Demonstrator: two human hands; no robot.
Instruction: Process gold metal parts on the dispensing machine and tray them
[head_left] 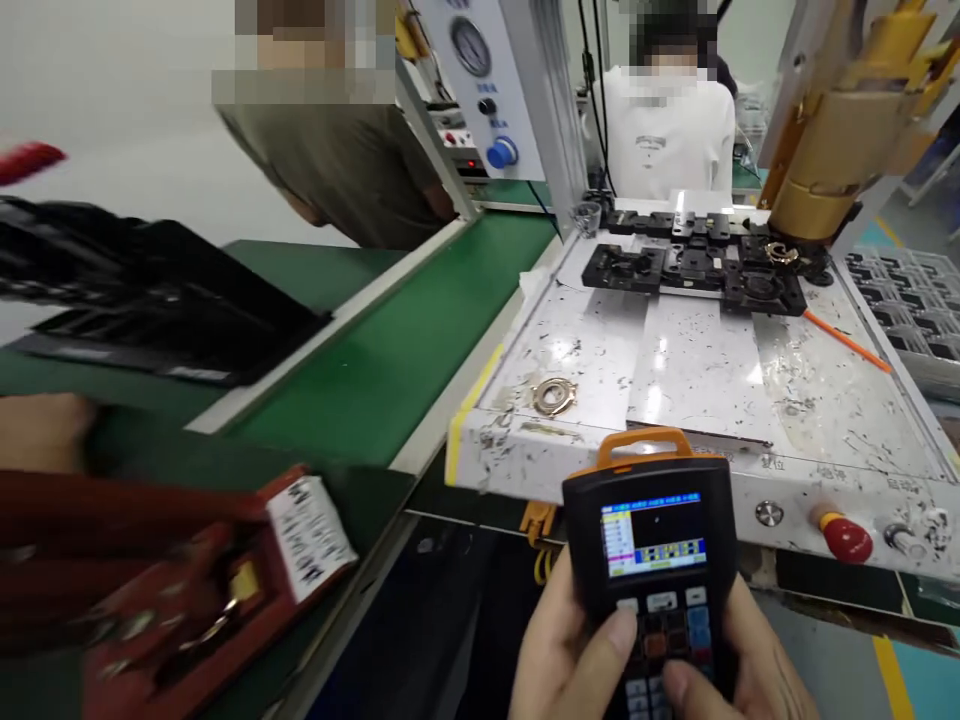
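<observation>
A black and orange handheld control pendant (574,500) with a lit colour screen (658,535) is held between both hands in front of the machine bed. My left hand (566,650) wraps its left side, the thumb lying on a key below the screen. Round the right side goes my right hand (750,660), its thumb resting on the lower keypad. Beyond the pendant, a gold watch-case-like ring (554,396) lies on the scuffed white machine bed (592,340). Black fixtures (763,288) stand at the back of the bed, under a gold-coloured machine head (840,160).
A red emergency-stop button (847,538) sits on the bed's front panel. Left of the machine runs a green conveyor belt (360,370). A red metal tool with a paper label (311,535) and black trays (180,300) lie further left. Two people (667,135) are beyond.
</observation>
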